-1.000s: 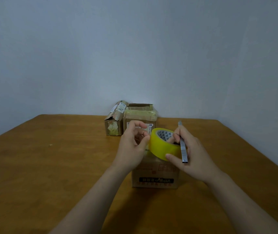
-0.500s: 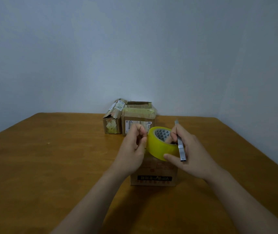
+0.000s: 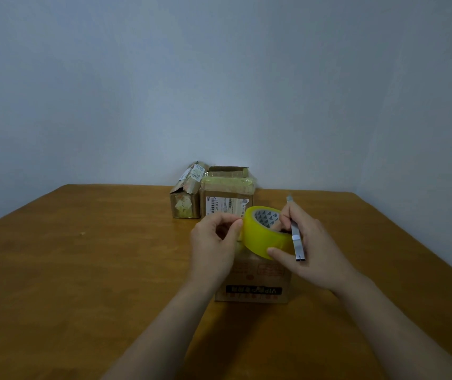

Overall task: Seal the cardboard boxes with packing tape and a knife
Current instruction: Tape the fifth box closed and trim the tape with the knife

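A: Step in hand?

B: By the look of it, finding and lifting the loose end of the tape. Left hand (image 3: 213, 242) curled, thumb and forefinger pinched against the left side of the tape roll (image 3: 263, 238). No telling yet about a caught end.

A: And the right hand (image 3: 315, 256)?

B: Wrapped round the roll, thumb pressed on the yellow outer band, fingers hooked into the core. Knife (image 3: 296, 238) tucked along those fingers, tip aimed at the far edge of the worktop (image 3: 82, 270). Blade out or in: too small to tell.

A: Whereabouts of the roll?

B: Held just above the near box (image 3: 255, 281), about midway between the left and right edges. Well beyond, by the middle of the far edge, a taped box (image 3: 227, 200) beside a battered box (image 3: 185, 200).

A: Advice for doing it well?

B: Run a nail round the band to feel for the ridge. Peel slowly and squarely, to avoid tearing off a sliver. Brace the roll with the right thumb and allow turning only after freeing the end. Point the knife away from the left fingertips throughout.
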